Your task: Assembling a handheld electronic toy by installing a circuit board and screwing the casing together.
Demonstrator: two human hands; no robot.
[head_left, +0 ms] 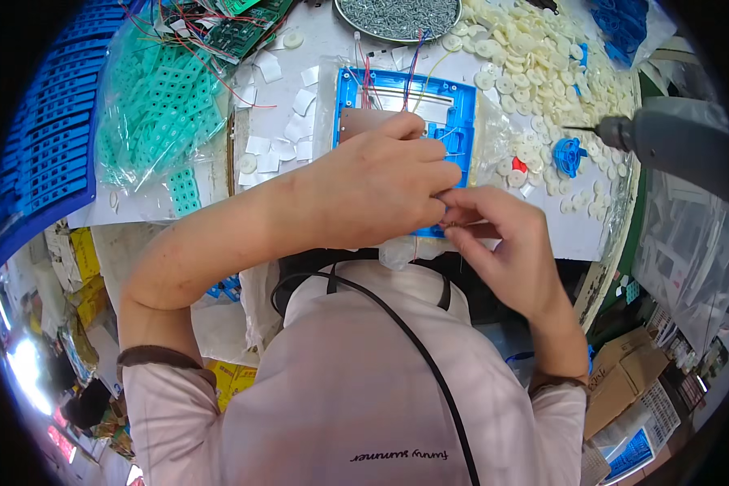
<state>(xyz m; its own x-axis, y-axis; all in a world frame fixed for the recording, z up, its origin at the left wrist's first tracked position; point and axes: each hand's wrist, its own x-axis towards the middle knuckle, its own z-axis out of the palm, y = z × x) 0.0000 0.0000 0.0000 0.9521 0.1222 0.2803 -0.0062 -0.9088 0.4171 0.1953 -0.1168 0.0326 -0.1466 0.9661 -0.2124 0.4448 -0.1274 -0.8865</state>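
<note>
A blue plastic housing [464,99] lies on the worktable in front of me, with a metal plate and thin red, blue and yellow wires [411,73] rising from its far side. My left hand [389,182] reaches across its near half, fingers curled down toward the right edge; what they hold is hidden. At the near right corner, my right hand [506,235] pinches with thumb and forefinger close beside the left fingertips. Something tiny and dark seems to sit in that pinch, too small to name. Both hands cover much of the housing's near part.
A power screwdriver [672,142] juts in from the right, its bit pointing left. Cream plastic discs [535,53] pile up at the far right near a round tray of screws [397,20]. Green plastic pieces [158,113], circuit boards [247,32] and a blue crate [44,121] stand left.
</note>
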